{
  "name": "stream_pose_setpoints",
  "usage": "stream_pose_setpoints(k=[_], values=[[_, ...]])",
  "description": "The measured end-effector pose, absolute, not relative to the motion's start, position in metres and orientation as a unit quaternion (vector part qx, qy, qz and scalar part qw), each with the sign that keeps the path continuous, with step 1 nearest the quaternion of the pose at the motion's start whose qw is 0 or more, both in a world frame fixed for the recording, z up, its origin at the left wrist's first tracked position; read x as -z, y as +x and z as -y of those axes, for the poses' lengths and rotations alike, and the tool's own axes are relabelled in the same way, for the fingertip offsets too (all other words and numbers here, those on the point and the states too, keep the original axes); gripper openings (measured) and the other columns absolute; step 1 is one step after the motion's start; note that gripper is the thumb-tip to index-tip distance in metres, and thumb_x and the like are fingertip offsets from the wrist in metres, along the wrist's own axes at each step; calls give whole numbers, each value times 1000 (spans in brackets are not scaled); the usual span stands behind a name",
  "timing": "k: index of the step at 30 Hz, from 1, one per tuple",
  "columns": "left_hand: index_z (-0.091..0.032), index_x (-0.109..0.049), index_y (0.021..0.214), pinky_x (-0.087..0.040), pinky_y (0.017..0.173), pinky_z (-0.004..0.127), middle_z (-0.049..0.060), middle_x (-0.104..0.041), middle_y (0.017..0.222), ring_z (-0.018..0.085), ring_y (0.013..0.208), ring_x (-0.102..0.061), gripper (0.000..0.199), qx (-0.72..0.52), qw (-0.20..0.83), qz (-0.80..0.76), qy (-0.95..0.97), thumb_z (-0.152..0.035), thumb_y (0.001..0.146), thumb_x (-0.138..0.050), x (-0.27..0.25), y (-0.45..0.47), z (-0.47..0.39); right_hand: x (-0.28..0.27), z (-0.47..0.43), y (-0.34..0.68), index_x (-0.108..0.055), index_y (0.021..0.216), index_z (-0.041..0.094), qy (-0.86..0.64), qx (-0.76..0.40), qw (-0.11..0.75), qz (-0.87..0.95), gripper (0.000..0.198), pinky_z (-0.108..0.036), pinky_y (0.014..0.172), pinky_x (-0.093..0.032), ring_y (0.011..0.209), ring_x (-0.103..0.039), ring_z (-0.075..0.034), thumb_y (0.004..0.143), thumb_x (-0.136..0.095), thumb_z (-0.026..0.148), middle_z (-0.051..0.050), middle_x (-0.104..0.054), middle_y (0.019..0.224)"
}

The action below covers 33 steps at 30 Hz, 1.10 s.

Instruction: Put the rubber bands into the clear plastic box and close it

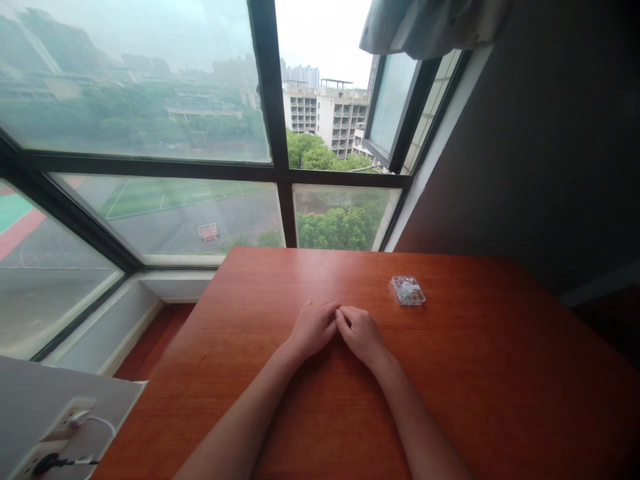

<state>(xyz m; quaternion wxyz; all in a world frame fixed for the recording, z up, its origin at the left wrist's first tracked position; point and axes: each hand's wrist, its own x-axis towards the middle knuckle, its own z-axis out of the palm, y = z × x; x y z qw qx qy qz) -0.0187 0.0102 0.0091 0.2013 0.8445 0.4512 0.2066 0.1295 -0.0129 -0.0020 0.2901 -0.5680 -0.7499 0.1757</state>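
Note:
My left hand rests on the reddish-brown wooden table, its fingers curled and pressed together. Opposite it lies my right hand, likewise curled, with a small dark gap between thumb and fingers. The fingertips of both hands meet near the middle of the table, and nothing shows between them. To the right of and beyond my right hand sits a small clear plastic box with small pale and brownish pieces inside; what these are is too small to tell. Neither hand touches the box.
A window with dark frames stands behind the table, its right pane swung outward. A grey curtain hangs at the top. On the right is a dark wall. At lower left, plugs with cables sit in a wall socket.

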Motion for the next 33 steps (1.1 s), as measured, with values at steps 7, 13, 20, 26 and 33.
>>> stream_pose_setpoints(k=[7, 13, 20, 26, 33], values=[[-21, -65, 95, -40, 80, 30, 5, -70, 96, 20, 91, -61, 19, -200, 208, -459, 840, -23, 85, -48, -11, -18, -10, 3, 13, 130, -61, 72, 21, -567, -178, 288, 751, 30, -23, 67, -35, 72, -59, -15, 94, -40, 25, -3, -68, 78], [-22, -64, 94, -39, 79, 30, 4, -70, 97, 20, 92, -61, 17, -206, 204, -452, 844, -22, 85, -49, -10, -19, -10, 4, 12, 130, -60, 71, 21, -567, -177, 285, 752, 30, -23, 66, -34, 71, -58, -14, 94, -40, 25, -3, -68, 77], [-22, -64, 95, -39, 79, 31, 4, -70, 97, 20, 92, -61, 18, -205, 208, -458, 840, -22, 85, -49, -9, -18, -10, 4, 12, 130, -61, 71, 21, -567, -178, 288, 751, 30, -23, 64, -33, 69, -57, -14, 94, -42, 24, -3, -68, 77], [-22, -63, 93, -38, 77, 30, 3, -70, 96, 20, 91, -61, 16, -208, 199, -458, 842, -22, 85, -50, -8, -19, -10, 4, 12, 130, -59, 70, 21, -571, -180, 288, 748, 31, -23, 65, -34, 70, -58, -14, 94, -41, 25, -3, -68, 77], [-21, -63, 91, -37, 76, 29, 3, -69, 94, 19, 89, -61, 14, -206, 194, -451, 846, -22, 86, -50, -9, -19, -10, 4, 12, 130, -59, 72, 21, -574, -182, 280, 748, 30, -23, 66, -34, 72, -59, -15, 95, -40, 27, -3, -68, 78]])
